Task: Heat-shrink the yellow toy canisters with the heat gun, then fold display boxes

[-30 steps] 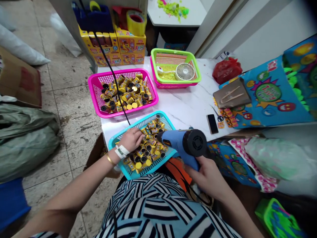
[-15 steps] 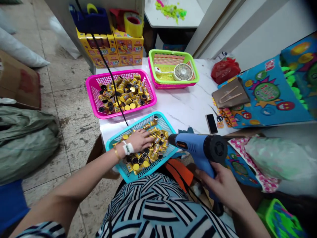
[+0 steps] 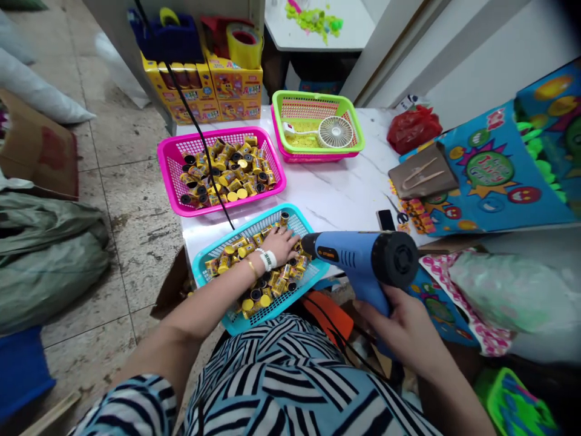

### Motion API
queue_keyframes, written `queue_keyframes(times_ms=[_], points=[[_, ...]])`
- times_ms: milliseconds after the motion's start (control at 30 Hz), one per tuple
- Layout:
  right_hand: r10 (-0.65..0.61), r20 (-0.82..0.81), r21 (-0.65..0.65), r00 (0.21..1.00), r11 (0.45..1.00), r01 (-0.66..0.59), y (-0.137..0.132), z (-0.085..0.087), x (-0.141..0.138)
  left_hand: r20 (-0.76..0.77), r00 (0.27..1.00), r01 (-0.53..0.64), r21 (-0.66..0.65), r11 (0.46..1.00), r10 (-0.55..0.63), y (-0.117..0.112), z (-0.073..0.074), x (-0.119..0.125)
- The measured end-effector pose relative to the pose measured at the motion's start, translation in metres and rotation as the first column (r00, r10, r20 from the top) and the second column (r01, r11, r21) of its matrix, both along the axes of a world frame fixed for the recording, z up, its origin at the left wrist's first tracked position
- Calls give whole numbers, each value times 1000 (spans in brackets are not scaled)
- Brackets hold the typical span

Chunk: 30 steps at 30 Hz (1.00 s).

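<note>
My right hand (image 3: 402,324) grips the handle of a blue heat gun (image 3: 351,254), its black nozzle pointing left over the edge of a turquoise basket (image 3: 236,327). In that basket lie many small yellow-wrapped tubs (image 3: 279,281), some with yellow ends and some with black ones. My left hand (image 3: 279,245) rests on the tubs near the nozzle, fingers stretched out and spread, palm down. Whether a tub touches its hidden palm cannot be seen. A white band and a thin bracelet circle the left wrist.
Behind stands a pink basket (image 3: 167,175) of similar tubs. A green basket (image 3: 313,100) holds a small white fan (image 3: 336,131). Yellow boxes (image 3: 236,91) carry tape dispensers. At right are a phone (image 3: 385,220), scissors (image 3: 402,218) and a blue printed box (image 3: 485,175). A black cord (image 3: 200,130) hangs across.
My left hand has moved right and slightly away from me across the tubs, closer to the nozzle. The heat gun has risen slightly in view and stays in my right hand.
</note>
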State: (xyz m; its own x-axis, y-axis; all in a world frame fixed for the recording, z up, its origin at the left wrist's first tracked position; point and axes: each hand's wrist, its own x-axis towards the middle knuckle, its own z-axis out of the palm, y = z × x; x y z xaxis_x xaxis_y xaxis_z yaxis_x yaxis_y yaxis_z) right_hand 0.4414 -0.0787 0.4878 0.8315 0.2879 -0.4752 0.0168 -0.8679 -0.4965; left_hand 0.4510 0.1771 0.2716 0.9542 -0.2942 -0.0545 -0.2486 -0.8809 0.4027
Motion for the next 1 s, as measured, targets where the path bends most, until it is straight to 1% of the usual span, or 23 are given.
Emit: queue_keyframes(times_ms=[33, 100, 167, 233, 267, 300, 333, 367, 400, 467, 533, 567, 600, 633, 667, 700, 767, 800, 833, 867, 900, 967, 1000], points=[[20, 7, -5, 1000, 1000, -20, 1, 0, 2, -15, 1000, 23, 3, 1000, -23, -2, -3, -2], [50, -4, -3, 999, 999, -50, 0, -1, 4, -20, 998, 51, -19, 999, -52, 5, 0, -22], [53, -40, 8, 998, 999, -53, -6, -3, 5, -18, 999, 34, -52, 998, -35, 23, 12, -55], [43, -66, 12, 997, 999, -43, -12, -6, 5, -30, 1000, 0, -74, 997, -2, 43, 29, -86], [37, -71, 13, 997, 999, -36, -13, -8, 5, -34, 999, -12, -83, 996, 10, 51, 36, -96], [30, -72, 15, 997, 999, -29, -14, -10, 6, -34, 999, -21, -93, 995, 17, 56, 42, -100], [24, -74, 20, 997, 1000, -22, -13, -12, 7, -24, 999, -27, -104, 994, 24, 57, 44, -98], [19, -75, 30, 997, 999, -16, -10, -14, 8, -4, 999, -35, -113, 993, 34, 56, 44, -90], [13, -74, 41, 997, 999, -10, -5, -16, 11, 22, 999, -44, -116, 992, 47, 52, 41, -76], [6, -64, 66, 998, 998, -2, 5, -18, 16, 75, 994, -71, -100, 992, 79, 41, 30, -38], [-1, -45, 81, 999, 997, 5, 13, -18, 21, 77, 994, -71, -41, 997, 74, 31, 16, 0], [-3, -37, 82, 999, 997, 6, 14, -17, 22, 55, 997, -59, -2, 998, 59, 29, 10, 13], [-5, -31, 78, 1000, 997, 7, 13, -16, 23, 21, 999, -45, 37, 998, 44, 28, 6, 21], [-10, -27, 70, 1000, 997, 12, 10, -15, 23, -18, 999, -36, 73, 997, 37, 28, 4, 22], [-20, -26, 60, 999, 998, 21, 4, -14, 21, -52, 998, -39, 106, 994, 45, 29, 4, 17], [-32, -33, 51, 999, 998, 34, -3, -13, 19, -74, 995, -61, 139, 988, 72, 30, 6, 7], [-66, -66, 41, 996, 997, 69, -17, -13, 13, -68, 987, -128, 190, 973, 144, 26, 12, -20], [-88, -83, 38, 993, 995, 91, -24, -14, 10, -49, 987, -140, 195, 971, 152, 20, 15, -34], [-107, -98, 35, 989, 993, 111, -28, -15, 7, -25, 992, -120, 179, 977, 126, 12, 17, -46], [-124, -108, 32, 986, 991, 128, -31, -17, 5, -2, 998, -61, 141, 988, 62, 1, 17, -54], [-135, -112, 29, 984, 990, 139, -32, -18, 3, 19, 999, 35, 89, 995, -37, -12, 15, -59], [-138, -113, 25, 984, 990, 142, -30, -20, 2, 58, 969, 239, -4, 971, -239, -35, 6, -56], [-129, -110, 26, 986, 991, 132, -28, -21, 2, 68, 953, 297, -30, 954, -295, -42, 2, -50]])
